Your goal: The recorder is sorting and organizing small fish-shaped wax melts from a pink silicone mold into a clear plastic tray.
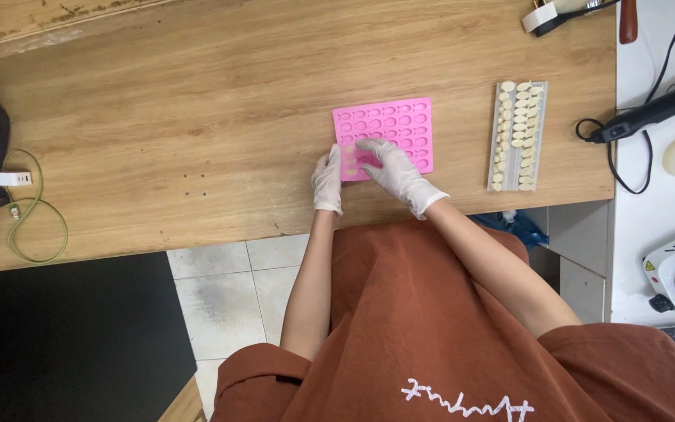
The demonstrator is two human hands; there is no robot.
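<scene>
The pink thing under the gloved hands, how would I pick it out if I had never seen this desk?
Start at the wooden table and go to its near edge, right of centre. There a flat pink mould lies, a square sheet with rows of small tooth-shaped hollows; the gloved left hand steadies its corner and the right hand presses on it. Its bright pink sets it apart from the grey tray of cream teeth to its right.

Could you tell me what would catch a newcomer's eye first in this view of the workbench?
The bright pink mould sheet with rows of small cavities stands out mid-table on the wooden table. Both gloved hands meet it: the left hand steadies its lower left edge, the right hand presses fingertips onto its surface. To its right lies a grey tray of cream tooth-shaped pieces.
</scene>
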